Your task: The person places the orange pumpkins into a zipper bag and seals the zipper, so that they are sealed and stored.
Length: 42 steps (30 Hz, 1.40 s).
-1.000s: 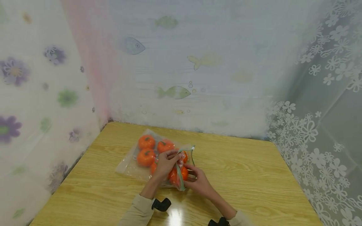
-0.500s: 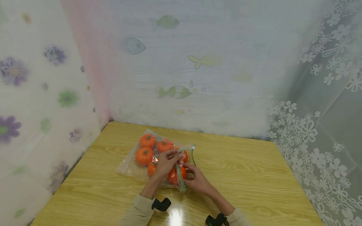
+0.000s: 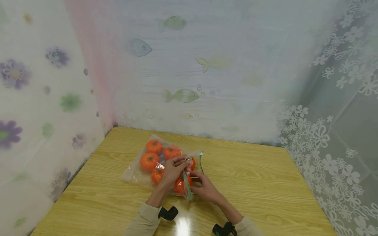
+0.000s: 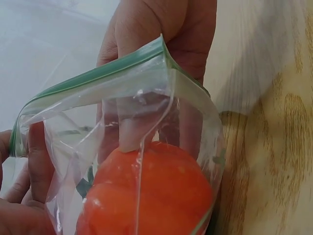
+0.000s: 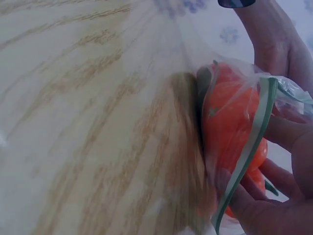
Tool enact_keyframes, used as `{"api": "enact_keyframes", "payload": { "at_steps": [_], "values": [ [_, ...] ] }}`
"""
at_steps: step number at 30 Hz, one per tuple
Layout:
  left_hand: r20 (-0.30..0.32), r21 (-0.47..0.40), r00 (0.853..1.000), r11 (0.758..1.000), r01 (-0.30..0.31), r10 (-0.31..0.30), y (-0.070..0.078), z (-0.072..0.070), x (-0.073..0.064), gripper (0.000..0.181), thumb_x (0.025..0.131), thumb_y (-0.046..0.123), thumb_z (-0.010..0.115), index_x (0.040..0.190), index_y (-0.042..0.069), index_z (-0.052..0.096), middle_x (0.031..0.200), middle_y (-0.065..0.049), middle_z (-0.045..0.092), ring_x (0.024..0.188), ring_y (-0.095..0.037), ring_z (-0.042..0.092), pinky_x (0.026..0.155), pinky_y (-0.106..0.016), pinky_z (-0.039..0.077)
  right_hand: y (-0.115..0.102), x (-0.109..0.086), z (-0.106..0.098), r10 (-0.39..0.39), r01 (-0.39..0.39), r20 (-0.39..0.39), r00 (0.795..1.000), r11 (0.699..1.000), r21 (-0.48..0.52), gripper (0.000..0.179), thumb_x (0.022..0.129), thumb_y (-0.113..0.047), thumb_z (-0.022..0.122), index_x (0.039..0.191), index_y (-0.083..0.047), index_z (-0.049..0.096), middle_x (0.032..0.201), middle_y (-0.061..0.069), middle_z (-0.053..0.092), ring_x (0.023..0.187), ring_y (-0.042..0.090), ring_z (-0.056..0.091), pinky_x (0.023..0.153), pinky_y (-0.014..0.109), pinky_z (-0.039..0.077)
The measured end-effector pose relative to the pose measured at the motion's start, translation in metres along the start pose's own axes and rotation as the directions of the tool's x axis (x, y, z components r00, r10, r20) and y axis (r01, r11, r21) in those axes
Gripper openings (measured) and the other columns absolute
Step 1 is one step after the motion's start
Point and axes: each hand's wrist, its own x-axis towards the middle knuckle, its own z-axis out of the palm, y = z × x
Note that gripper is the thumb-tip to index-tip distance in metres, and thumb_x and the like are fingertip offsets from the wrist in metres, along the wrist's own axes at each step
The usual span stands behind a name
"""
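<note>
A clear zip bag [image 3: 133, 175] with a green zip edge lies on the table, holding several orange toy pumpkins [image 3: 149, 161]. My left hand [image 3: 172, 172] pinches the upper layer of its mouth and keeps it raised. My right hand [image 3: 206, 190] reaches into the mouth from the right. Its thumb and fingers are on the end of the pumpkin nearest the opening [image 3: 179, 186]. In the left wrist view, the right hand's fingers [image 4: 132, 129] show through the plastic, touching that pumpkin [image 4: 151, 191]. The right wrist view shows the green zip edge [image 5: 252, 147] crossing in front of the pumpkin [image 5: 232, 117].
The wooden table [image 3: 251, 183] extends on both sides of the bag. Patterned sheets hang at the left, back and right, with a fish-printed one [image 3: 236, 98] behind the table's far edge. Black wrist cameras [image 3: 168, 213] sit at both cuffs.
The pumpkin at the mouth has moved left, deeper into the bag, with my right hand following slightly. Pumpkins farther in have shifted a little left. The left hand stays in place.
</note>
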Motion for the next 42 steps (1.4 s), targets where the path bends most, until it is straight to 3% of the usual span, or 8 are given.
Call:
{"api": "enact_keyframes", "payload": {
  "at_steps": [5,10,18,22,31,34,37,42],
  "values": [
    [-0.026,0.024,1.000,1.000,0.019,-0.018,0.001,0.000,-0.001,0.032,0.099,0.006,0.065,0.127,-0.010,0.060,0.087,-0.003,0.073,0.062,-0.009,0.066,0.061,-0.023,0.058,0.000,-0.001,-0.001,0.049,-0.049,0.002,0.999,0.999,-0.009,0.051,0.101,-0.006,0.062,0.150,-0.001,0.046,0.148,0.026,0.048,0.132,0.045,0.053,0.104,0.040,0.052],
    [0.019,0.016,1.000,1.000,0.024,-0.024,0.000,-0.001,-0.002,0.035,0.099,0.009,0.067,0.128,-0.010,0.058,0.085,-0.002,0.071,0.061,-0.009,0.065,0.060,-0.023,0.057,0.000,-0.006,-0.006,0.088,-0.088,0.005,0.996,0.996,0.001,0.053,0.103,-0.008,0.061,0.153,-0.003,0.044,0.151,0.025,0.046,0.133,0.046,0.052,0.101,0.037,0.054],
    [0.113,0.208,0.993,0.978,0.011,-0.035,0.005,-0.004,-0.007,0.048,0.098,0.025,0.071,0.136,-0.003,0.059,0.109,-0.012,0.074,0.084,-0.016,0.071,0.076,-0.031,0.060,-0.005,-0.020,-0.027,0.084,-0.085,-0.112,0.990,0.996,-0.009,0.041,0.105,-0.011,0.056,0.144,0.004,0.051,0.147,0.027,0.049,0.131,0.046,0.052,0.096,0.031,0.056],
    [0.227,0.368,0.972,0.930,-0.023,-0.066,0.010,-0.006,-0.009,0.056,0.099,0.034,0.069,0.145,0.004,0.055,0.131,-0.016,0.067,0.115,-0.027,0.066,0.093,-0.041,0.057,-0.006,-0.023,-0.040,0.107,-0.116,-0.217,0.970,0.993,-0.026,0.038,0.105,-0.011,0.057,0.139,0.008,0.055,0.140,0.029,0.054,0.127,0.045,0.054,0.096,0.034,0.056],
    [0.472,0.561,0.858,0.819,-0.117,-0.200,0.031,0.004,-0.021,0.071,0.103,0.036,0.062,0.157,-0.001,0.034,0.157,-0.022,0.041,0.139,-0.040,0.046,0.110,-0.052,0.045,-0.003,-0.015,-0.058,0.180,-0.177,-0.395,0.901,0.983,0.043,0.035,0.106,-0.013,0.056,0.134,0.007,0.059,0.136,0.026,0.059,0.123,0.044,0.058,0.099,0.047,0.055],
    [0.472,0.640,0.856,0.749,-0.170,-0.210,0.037,0.013,-0.030,0.074,0.102,0.036,0.063,0.157,-0.003,0.032,0.157,-0.022,0.040,0.138,-0.041,0.047,0.109,-0.054,0.046,-0.003,-0.009,-0.060,0.201,-0.199,-0.406,0.892,0.979,0.046,0.039,0.107,-0.018,0.055,0.137,0.007,0.057,0.139,0.026,0.057,0.125,0.044,0.057,0.099,0.050,0.054],
    [0.453,0.707,0.870,0.673,-0.215,-0.197,0.041,0.022,-0.038,0.077,0.101,0.037,0.065,0.156,-0.006,0.032,0.157,-0.024,0.041,0.135,-0.042,0.050,0.105,-0.055,0.048,-0.002,-0.002,-0.061,0.225,-0.226,-0.402,0.888,0.973,0.046,0.044,0.108,-0.024,0.053,0.141,0.006,0.054,0.140,0.027,0.056,0.125,0.045,0.057,0.099,0.052,0.054],
    [0.404,0.722,0.899,0.662,-0.201,-0.167,0.045,0.028,-0.041,0.071,0.101,0.033,0.066,0.152,-0.008,0.037,0.148,-0.026,0.050,0.127,-0.041,0.056,0.099,-0.054,0.052,0.001,0.011,-0.062,0.241,-0.224,-0.369,0.897,0.970,0.089,0.049,0.109,-0.027,0.050,0.145,0.008,0.048,0.135,0.029,0.057,0.120,0.044,0.060,0.097,0.051,0.056]
  ]
}}
